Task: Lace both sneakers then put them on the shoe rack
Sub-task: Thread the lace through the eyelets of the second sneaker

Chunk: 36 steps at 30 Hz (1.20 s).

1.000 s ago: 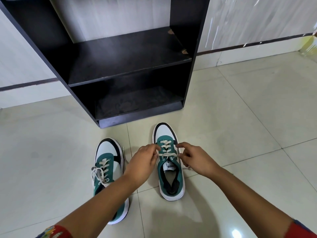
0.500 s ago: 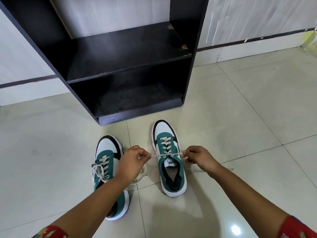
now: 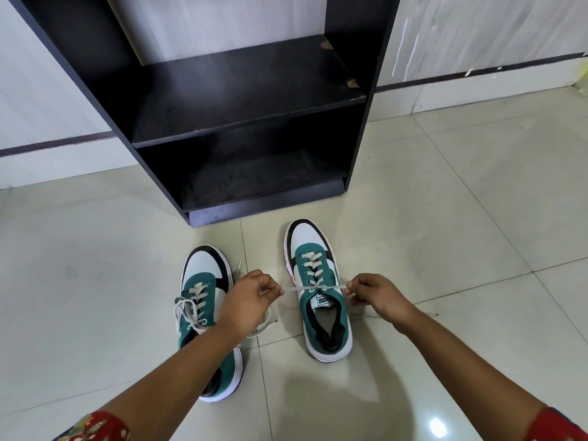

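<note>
Two green, white and black sneakers stand on the tiled floor, toes toward the rack. On the right sneaker [image 3: 321, 300] the white lace [image 3: 313, 286] is crossed at the top eyelets and stretched taut sideways. My left hand [image 3: 246, 302] pinches its left end and my right hand [image 3: 380, 297] pinches its right end. The left sneaker [image 3: 203, 288] has its lace threaded with loose loops hanging on its outer side; my left forearm covers its heel half. The black shoe rack [image 3: 248, 122] stands just beyond the shoes with two bare shelves.
The rack stands against a pale wall with a dark skirting stripe [image 3: 477, 73]. Glossy tiled floor [image 3: 461, 218] spreads to the right and left of the shoes. A yellowish object [image 3: 584, 81] peeks in at the far right edge.
My hands have moved apart from the right sneaker's tongue, pulling the two lace ends outward until the crossed lace is taut. The sneakers have stayed in place.
</note>
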Each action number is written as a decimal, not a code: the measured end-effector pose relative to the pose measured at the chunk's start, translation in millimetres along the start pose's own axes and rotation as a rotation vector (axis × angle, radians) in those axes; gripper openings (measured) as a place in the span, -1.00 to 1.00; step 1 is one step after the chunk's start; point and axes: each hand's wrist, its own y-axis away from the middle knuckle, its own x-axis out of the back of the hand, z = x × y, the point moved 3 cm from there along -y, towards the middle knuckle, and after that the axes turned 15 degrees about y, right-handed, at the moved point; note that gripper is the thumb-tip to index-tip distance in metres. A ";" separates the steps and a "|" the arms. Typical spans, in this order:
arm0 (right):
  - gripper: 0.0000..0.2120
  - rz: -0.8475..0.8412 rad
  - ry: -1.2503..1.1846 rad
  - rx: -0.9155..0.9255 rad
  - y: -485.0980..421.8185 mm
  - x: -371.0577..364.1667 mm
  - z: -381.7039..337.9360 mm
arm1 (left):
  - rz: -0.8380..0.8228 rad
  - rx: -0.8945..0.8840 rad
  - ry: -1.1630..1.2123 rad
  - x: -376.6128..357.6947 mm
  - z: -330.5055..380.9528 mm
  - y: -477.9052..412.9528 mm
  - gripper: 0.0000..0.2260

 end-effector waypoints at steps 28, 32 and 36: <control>-0.73 -0.024 -0.369 0.152 2.9 -20.4 -42.2 | -0.252 0.124 0.768 -32.7 45.0 -6.7 -0.71; -0.73 -0.061 -0.425 0.164 2.8 -26.6 -47.7 | -0.307 0.069 0.733 -36.4 53.4 -3.9 -0.71; -0.73 -0.075 -0.371 0.212 5.6 -27.0 -51.4 | -0.361 0.083 0.747 -34.9 54.6 -4.6 -0.89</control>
